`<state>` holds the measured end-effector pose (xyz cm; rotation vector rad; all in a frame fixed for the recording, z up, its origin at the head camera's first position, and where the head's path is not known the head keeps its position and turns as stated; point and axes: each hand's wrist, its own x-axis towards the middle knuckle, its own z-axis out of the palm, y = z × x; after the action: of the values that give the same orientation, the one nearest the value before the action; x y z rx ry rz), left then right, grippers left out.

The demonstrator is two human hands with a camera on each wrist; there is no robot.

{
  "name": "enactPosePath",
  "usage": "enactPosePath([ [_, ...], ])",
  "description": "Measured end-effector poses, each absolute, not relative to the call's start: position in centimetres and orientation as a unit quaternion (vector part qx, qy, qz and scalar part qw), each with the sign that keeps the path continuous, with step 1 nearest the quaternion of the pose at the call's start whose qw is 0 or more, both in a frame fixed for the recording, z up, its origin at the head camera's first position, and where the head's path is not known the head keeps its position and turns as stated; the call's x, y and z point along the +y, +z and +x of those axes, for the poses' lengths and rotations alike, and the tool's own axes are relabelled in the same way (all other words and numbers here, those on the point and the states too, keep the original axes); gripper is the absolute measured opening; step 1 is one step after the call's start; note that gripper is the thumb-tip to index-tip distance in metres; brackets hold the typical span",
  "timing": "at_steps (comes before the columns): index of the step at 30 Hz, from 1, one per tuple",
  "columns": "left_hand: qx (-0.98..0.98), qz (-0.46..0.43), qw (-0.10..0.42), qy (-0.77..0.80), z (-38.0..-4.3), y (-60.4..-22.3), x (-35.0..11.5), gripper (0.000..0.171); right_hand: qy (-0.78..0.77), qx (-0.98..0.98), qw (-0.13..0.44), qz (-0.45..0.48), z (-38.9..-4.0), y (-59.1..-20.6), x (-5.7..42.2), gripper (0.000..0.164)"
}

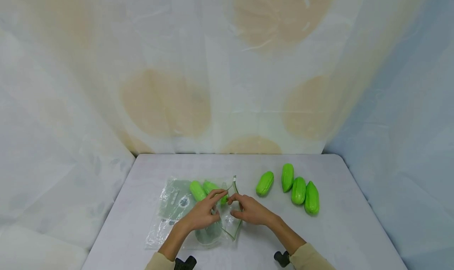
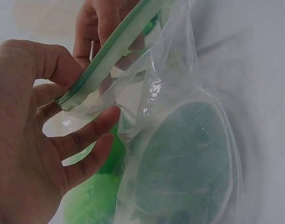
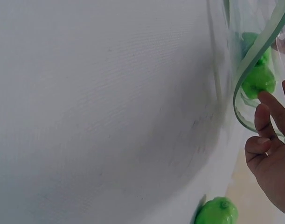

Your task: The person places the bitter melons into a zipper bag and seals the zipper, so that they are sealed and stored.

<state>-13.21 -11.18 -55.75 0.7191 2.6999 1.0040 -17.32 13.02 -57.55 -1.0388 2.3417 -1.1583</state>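
Note:
A clear plastic bag (image 1: 173,209) with green printed patches lies on the table, its green-edged mouth standing wide on the right. Inside are bright green cucumber-like vegetables (image 1: 197,190), one of them close to the mouth. My left hand (image 1: 202,215) is over the bag; in the left wrist view it pinches the end of the green rim (image 2: 109,49), other fingers stretched against the film. At the mouth, my right hand (image 1: 255,211) has its fingers loosely bent toward the nearest vegetable (image 3: 260,81). Whether a fingertip touches that vegetable cannot be told.
Several more green vegetables (image 1: 298,190) lie on the white table (image 1: 340,238), right of the bag. Pale sheeting (image 1: 227,104) with tan blotches hangs behind the table, and more sheeting flanks both sides.

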Motion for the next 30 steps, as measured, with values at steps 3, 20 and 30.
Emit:
enactPosePath([
  [3, 0.907, 0.239, 0.087, 0.335, -13.2, -55.7, -11.2, 0.078, -0.41, 0.819, 0.166, -0.364, -17.3, -57.5, 13.1, 0.032],
  [20, 0.911, 0.233, 0.087, 0.328, -13.2, -55.6, -11.1, 0.077, -0.423, 0.823, 0.151, -0.348, -17.5, -56.5, 15.0, 0.03],
  [30, 0.914, 0.238, 0.074, 0.319, -13.3, -55.9, -11.1, 0.077, -0.413, 0.862, 0.076, -0.283, -18.1, -56.4, 16.4, 0.027],
])
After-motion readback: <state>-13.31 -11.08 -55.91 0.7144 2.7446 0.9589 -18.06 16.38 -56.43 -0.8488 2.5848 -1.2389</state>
